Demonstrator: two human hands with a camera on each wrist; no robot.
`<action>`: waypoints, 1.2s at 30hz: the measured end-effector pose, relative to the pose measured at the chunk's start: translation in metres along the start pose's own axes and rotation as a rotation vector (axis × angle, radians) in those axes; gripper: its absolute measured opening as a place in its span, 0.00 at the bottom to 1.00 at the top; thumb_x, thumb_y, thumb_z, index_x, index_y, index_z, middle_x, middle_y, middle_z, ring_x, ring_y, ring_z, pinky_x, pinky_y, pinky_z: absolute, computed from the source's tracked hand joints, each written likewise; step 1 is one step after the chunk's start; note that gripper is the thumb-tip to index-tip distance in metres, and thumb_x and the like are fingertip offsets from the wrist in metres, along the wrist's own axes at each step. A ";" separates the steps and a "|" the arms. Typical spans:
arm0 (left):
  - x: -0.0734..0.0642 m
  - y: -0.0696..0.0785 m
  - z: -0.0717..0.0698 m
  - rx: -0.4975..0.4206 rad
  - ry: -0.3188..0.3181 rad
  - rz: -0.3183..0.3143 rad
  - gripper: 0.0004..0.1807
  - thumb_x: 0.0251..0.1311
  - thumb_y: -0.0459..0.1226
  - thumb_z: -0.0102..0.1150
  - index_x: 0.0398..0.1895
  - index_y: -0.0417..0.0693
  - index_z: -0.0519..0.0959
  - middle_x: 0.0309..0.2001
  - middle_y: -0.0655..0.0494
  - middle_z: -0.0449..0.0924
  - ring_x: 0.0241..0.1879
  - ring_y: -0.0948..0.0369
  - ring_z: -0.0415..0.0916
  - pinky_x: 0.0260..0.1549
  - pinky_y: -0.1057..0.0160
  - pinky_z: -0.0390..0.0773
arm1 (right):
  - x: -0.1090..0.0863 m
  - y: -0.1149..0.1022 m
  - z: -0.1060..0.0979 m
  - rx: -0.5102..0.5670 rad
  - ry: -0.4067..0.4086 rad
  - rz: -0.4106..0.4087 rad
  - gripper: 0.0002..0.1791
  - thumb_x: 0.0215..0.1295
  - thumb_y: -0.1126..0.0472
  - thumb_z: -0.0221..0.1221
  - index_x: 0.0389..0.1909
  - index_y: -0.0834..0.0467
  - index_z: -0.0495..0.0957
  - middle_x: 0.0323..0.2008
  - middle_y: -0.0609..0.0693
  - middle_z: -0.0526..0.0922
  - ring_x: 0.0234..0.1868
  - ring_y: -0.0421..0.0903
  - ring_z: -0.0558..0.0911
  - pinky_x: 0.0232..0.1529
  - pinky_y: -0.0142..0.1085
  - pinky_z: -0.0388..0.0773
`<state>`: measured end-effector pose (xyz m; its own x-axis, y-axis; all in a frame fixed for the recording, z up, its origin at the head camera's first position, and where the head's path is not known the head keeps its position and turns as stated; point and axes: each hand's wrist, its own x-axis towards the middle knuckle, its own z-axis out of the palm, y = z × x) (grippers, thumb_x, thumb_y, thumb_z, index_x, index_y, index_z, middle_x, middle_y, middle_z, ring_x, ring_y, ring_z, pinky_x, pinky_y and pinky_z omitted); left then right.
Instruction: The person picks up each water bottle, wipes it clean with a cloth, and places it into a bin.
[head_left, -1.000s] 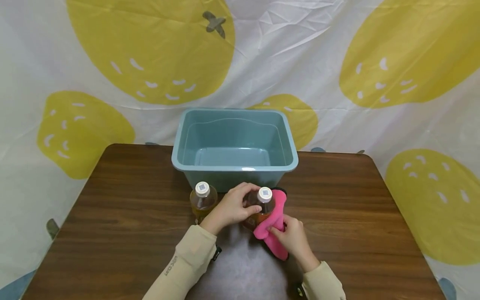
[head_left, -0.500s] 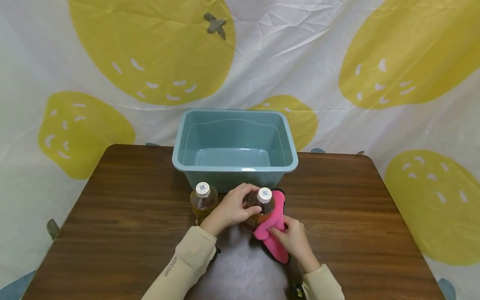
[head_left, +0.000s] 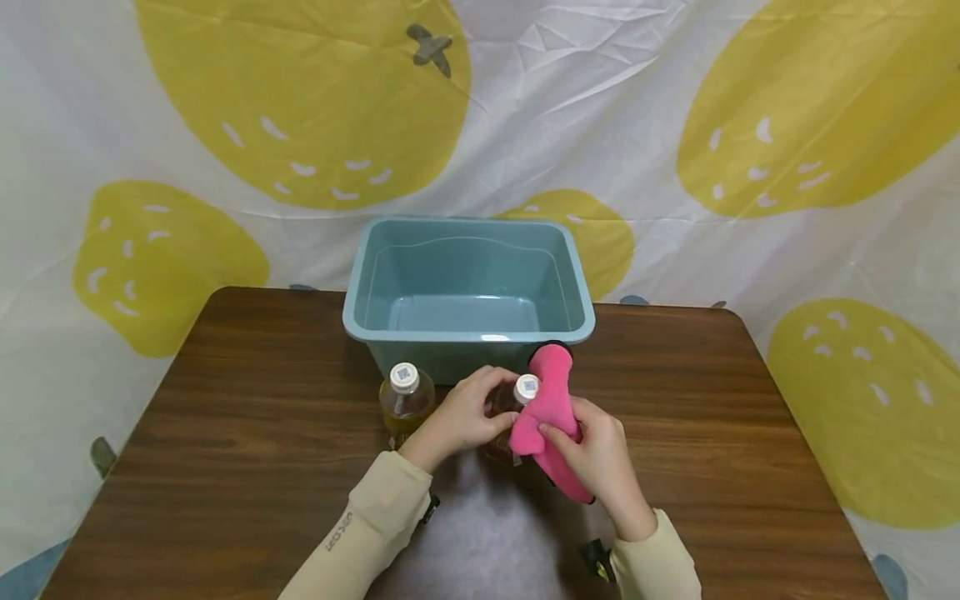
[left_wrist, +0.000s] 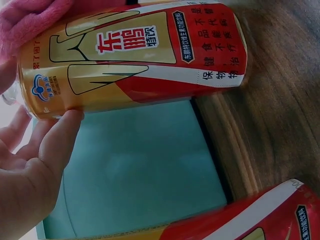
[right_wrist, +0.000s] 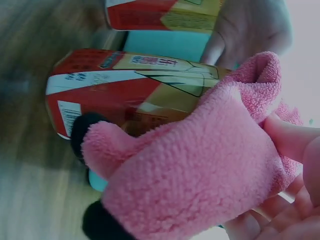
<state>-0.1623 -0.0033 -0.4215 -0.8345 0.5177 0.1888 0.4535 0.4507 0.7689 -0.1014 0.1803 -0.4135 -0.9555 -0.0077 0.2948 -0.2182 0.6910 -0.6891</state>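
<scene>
A drink bottle (left_wrist: 145, 55) with a red and gold label and white cap stands upright in front of the bin. My left hand (head_left: 467, 410) holds its upper part from the left, fingers behind and thumb in front. In my right hand (head_left: 604, 454) a pink fleecy cloth (head_left: 553, 398) with black edging is pinched and bunched between thumb and fingers. The cloth overlaps the bottle's right side in the head view, and in the right wrist view it lies close along the label.
A second bottle (head_left: 406, 408) with a white cap stands left of the first, beside my left wrist. Behind both is a blue-green plastic bin (head_left: 472, 337) on the brown wooden table (head_left: 262, 433). A lemon-patterned curtain (head_left: 525, 142) hangs behind the table.
My right hand has moved up and slightly right, and the cloth has risen with it, its top now near the bin's rim. The left hand and both bottles stay in place.
</scene>
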 end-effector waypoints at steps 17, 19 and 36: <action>-0.001 0.001 0.000 -0.008 0.012 0.007 0.22 0.47 0.37 0.65 0.48 0.44 0.74 0.42 0.50 0.74 0.36 0.60 0.70 0.36 0.66 0.73 | -0.011 0.011 0.011 -0.035 0.002 0.015 0.11 0.42 0.67 0.70 0.27 0.61 0.78 0.18 0.48 0.76 0.20 0.41 0.70 0.20 0.31 0.68; -0.001 0.000 0.000 -0.014 0.016 0.010 0.22 0.47 0.37 0.65 0.47 0.43 0.74 0.42 0.50 0.74 0.36 0.60 0.70 0.36 0.66 0.73 | -0.014 0.020 0.019 -0.041 0.003 0.008 0.10 0.41 0.68 0.69 0.25 0.61 0.78 0.16 0.48 0.75 0.19 0.40 0.68 0.19 0.31 0.67; -0.001 0.000 0.001 -0.013 0.013 -0.004 0.21 0.48 0.37 0.65 0.48 0.45 0.74 0.43 0.51 0.74 0.37 0.60 0.70 0.36 0.66 0.72 | -0.029 0.063 0.052 -0.054 0.009 0.009 0.11 0.39 0.66 0.69 0.18 0.57 0.75 0.12 0.42 0.67 0.17 0.35 0.63 0.17 0.29 0.63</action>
<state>-0.1612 -0.0034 -0.4224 -0.8402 0.5064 0.1939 0.4464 0.4429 0.7775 -0.0975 0.1869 -0.5000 -0.9554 0.0052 0.2954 -0.1985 0.7292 -0.6549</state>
